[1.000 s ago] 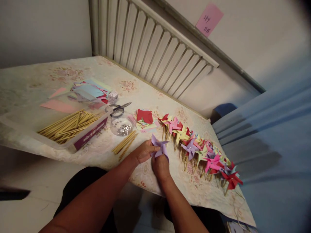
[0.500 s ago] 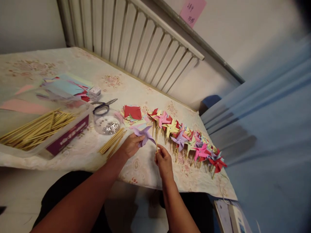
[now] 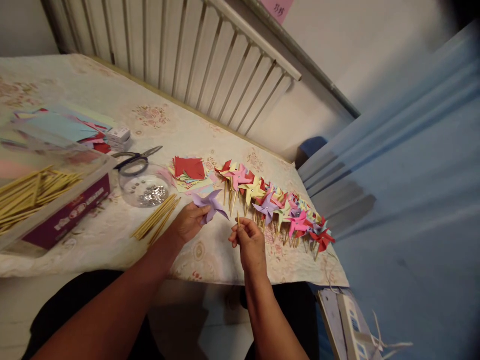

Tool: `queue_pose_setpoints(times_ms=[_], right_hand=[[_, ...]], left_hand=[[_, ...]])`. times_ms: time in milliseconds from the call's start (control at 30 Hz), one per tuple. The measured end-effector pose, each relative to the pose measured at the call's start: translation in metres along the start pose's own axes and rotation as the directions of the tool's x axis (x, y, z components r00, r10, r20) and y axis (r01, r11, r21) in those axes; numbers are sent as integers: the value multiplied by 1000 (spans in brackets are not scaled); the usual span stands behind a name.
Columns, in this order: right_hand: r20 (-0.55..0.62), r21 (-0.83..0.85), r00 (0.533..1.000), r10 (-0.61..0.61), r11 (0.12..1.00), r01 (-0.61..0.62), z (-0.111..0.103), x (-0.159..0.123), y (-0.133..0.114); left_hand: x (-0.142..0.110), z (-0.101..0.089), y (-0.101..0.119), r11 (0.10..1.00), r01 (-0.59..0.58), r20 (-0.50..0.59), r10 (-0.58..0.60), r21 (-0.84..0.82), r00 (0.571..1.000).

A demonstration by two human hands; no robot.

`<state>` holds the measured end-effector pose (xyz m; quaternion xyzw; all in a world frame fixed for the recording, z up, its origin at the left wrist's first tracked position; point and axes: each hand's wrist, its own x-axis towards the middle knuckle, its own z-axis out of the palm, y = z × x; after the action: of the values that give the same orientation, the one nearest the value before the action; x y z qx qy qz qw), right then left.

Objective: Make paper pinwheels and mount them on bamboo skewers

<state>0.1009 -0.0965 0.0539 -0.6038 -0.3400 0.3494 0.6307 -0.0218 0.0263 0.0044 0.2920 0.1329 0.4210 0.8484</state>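
Observation:
My left hand (image 3: pixel 190 221) pinches a purple paper pinwheel head (image 3: pixel 212 205) by its near left side, over the table. To its right, my right hand (image 3: pixel 249 240) is closed on a thin wooden stick (image 3: pixel 238 219), whose tip points up from the fingers. Stick and pinwheel head are apart, with a gap between them. Left of my left hand lies a small bundle of sticks (image 3: pixel 157 217). Just beyond my right hand, several finished pinwheels (image 3: pixel 267 206) on sticks lie in a row, in red, pink, yellow and purple.
A clear round dish (image 3: pixel 129 196) holds metal pins. Scissors (image 3: pixel 137 161) and a stack of coloured paper squares (image 3: pixel 190 169) lie behind. At left stands a plastic box (image 3: pixel 103 187) of sticks. A radiator (image 3: pixel 180 55) and a blue curtain (image 3: pixel 405 185) border the table.
My right hand has drawn the stick down and away from the pinwheel head, and the stick now stands more upright. The view has shifted to the right.

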Motion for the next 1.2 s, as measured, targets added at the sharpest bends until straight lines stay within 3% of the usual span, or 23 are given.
queue_pose_setpoints(times_ms=[467,1200], right_hand=[[-112,-46,993,47,998,-53,1,-3,-8],[-164,-17,986,11,1000,-14,-2,-1,-12]], left_hand=[[0,-1,-2,999,10,10,-10,33,1000],[-1,0,-2,997,50,-61,-53,-50,997]])
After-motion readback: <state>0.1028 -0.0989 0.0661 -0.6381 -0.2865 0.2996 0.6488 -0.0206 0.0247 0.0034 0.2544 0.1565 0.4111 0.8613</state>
